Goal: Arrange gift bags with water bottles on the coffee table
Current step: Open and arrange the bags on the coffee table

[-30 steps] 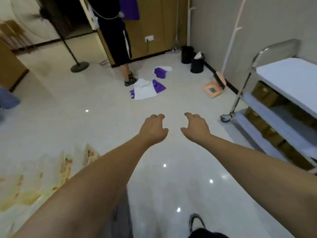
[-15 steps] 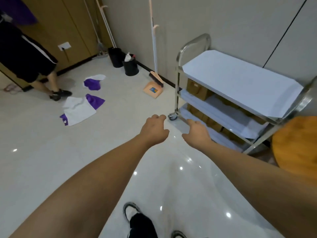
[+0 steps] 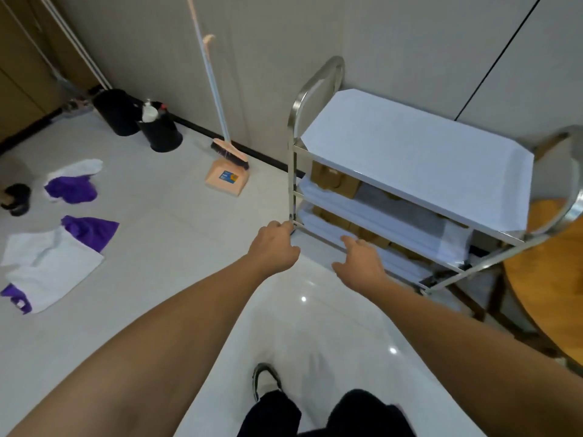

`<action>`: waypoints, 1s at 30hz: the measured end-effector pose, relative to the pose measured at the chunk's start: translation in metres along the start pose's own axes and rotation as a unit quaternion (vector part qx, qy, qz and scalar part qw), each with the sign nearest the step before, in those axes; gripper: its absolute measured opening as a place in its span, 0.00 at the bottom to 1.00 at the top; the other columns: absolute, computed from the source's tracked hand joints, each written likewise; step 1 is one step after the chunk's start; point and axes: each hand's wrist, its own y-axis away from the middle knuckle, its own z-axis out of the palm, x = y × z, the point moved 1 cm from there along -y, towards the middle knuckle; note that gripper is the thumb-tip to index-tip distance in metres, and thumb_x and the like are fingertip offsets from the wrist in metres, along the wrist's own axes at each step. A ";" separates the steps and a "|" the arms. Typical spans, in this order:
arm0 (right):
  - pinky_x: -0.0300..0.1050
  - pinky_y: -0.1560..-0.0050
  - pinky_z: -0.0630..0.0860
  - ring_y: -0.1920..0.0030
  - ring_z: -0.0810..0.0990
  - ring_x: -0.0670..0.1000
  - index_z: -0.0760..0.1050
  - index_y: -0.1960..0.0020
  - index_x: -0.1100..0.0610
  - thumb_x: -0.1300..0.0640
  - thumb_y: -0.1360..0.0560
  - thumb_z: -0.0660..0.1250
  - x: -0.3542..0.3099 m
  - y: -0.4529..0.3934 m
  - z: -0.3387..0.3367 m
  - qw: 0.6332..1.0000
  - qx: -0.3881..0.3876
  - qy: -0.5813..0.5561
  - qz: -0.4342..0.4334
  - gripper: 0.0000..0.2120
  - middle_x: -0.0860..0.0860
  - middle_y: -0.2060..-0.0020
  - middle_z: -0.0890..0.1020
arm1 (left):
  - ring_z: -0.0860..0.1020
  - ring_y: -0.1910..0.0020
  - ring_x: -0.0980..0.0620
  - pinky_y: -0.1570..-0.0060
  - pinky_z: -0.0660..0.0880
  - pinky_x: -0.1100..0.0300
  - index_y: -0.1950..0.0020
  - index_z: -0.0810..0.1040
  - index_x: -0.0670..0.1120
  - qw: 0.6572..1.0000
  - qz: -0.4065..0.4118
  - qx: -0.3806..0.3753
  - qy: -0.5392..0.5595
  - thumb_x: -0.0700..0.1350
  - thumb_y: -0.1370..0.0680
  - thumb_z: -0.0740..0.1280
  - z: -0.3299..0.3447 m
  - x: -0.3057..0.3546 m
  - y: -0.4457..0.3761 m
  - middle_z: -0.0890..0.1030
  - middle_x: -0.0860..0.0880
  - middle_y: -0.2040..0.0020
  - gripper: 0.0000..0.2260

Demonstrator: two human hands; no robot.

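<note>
Ahead, both hands, left hand (image 3: pixel 273 247) and right hand (image 3: pixel 359 263), reach loosely curled, empty fingers toward a shiny steel trolley (image 3: pixel 315 77).

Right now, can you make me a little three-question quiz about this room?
1. True or false: the top shelf of the metal cart holds brown boxes.
2. Which hand is nearer the cart's upright post: left hand or right hand?
3. What leans on the wall above the dustpan? A) mop B) broom C) umbrella

Key: 1 false, the brown boxes sit on lower shelves. 2 left. 3 B.
</note>
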 end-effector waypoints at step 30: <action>0.53 0.29 0.66 0.25 0.62 0.61 0.55 0.20 0.52 0.50 0.21 0.65 0.033 -0.445 0.146 0.989 0.123 0.068 0.042 0.33 0.54 0.23 0.64 | 0.76 0.36 0.47 0.33 0.73 0.48 0.30 0.74 0.50 0.951 -0.023 0.001 0.309 0.44 0.19 0.68 0.154 -0.083 -0.422 0.78 0.50 0.34 0.17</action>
